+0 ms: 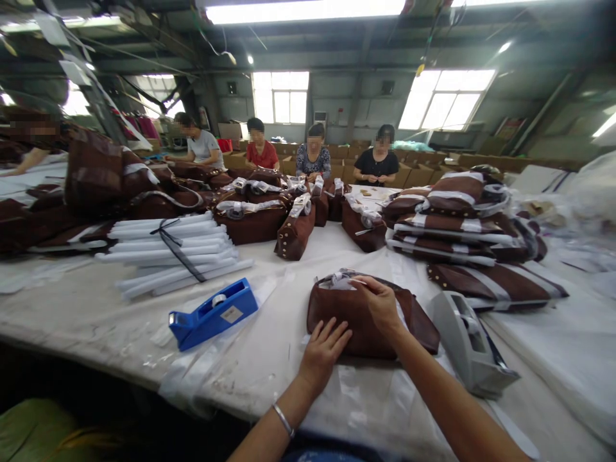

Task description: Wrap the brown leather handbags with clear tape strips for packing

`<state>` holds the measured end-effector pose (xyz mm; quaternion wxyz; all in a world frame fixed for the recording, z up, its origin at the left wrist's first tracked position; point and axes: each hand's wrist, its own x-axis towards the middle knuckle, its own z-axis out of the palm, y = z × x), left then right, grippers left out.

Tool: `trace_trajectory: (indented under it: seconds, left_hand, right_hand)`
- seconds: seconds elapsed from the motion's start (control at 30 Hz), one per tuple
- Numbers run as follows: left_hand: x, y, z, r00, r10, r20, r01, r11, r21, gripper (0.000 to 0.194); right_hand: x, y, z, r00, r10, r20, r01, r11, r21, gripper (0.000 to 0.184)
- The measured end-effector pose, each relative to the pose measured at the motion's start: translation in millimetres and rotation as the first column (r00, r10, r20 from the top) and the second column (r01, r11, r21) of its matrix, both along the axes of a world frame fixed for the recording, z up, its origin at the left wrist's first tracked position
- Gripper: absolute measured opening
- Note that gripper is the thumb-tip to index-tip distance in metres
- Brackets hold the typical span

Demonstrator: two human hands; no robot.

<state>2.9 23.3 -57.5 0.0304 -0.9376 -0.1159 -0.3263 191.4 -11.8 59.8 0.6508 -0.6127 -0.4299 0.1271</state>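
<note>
- Two bare hands are on one brown bag (366,333), which sits on the worktop (120,333) to the right of our landmark, the blue tape dispenser (214,314).
- Left hand (325,350): spread flat on the bag's front, fingers apart, clamped on nothing. We'd say that's the right call: a broad palm should steady the bag better than poking fingertips, and probably dent it less.
- Right hand (380,305): fingertips drawn in close at the bag's top edge, by some white wrapping (339,280). We honestly can't tell if they're clamped on anything.
- Our tip for that fiddly top edge: go light, use finger pads rather than nails, and let the left palm take any tug so the bag doesn't skid.
- There's a bracelet (283,420) on the left wrist, off the bag. We'd keep it that way, since metal could mark a leathery surface.
- Farther right of the blue dispenser, past the bag, stands a grey tape dispenser (462,346). The bag's end is right beside it (touching or not, we can't tell), so we'd watch for snags when turning the bag.
- Behind and a bit left of the blue dispenser: a tied bundle of white rolls (144,247). Well off to its right and farther back: a stack of brown bags (495,282) with white strips.
- Way beyond the blue dispenser, co-workers (378,167) sit across the worktop.
</note>
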Motion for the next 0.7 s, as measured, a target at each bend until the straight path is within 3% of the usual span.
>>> trace_trajectory:
  seconds: [0.13, 0.27, 0.37, 0.53, 0.7]
  left_hand:
    - [-2, 1, 4.1, 0.999, -0.034, -0.017, 0.033, 0.997, -0.066, 0.051]
    - [-9, 6, 12.5, 0.992, -0.126, -0.019, 0.121, 0.975, -0.187, 0.056]
    - [-13, 8, 14.8, 0.981, -0.173, 0.083, 0.190, 0.938, -0.289, 0.059]
    - [-12, 6, 7.2, 0.974, -0.122, 0.191, 0.186, 0.913, -0.362, 0.060]
    - [-13, 5, -0.4, 0.972, -0.023, 0.234, 0.122, 0.901, -0.416, 0.053]
  right_hand:
    - [-13, -25, -5.8, 0.992, 0.072, 0.105, -0.069, 0.997, -0.030, 0.015]
    - [-24, -48, -28.5, 0.948, 0.172, 0.267, -0.163, 0.985, -0.054, 0.018]
    - [-29, -56, -43.9, 0.904, 0.203, 0.377, -0.205, 0.978, -0.035, 0.021]
    - [-33, -62, -50.6, 0.811, 0.213, 0.544, -0.232, 0.972, -0.035, 0.025]
    - [-34, -66, -53.8, 0.756, 0.235, 0.611, -0.237, 0.968, -0.080, 0.028]
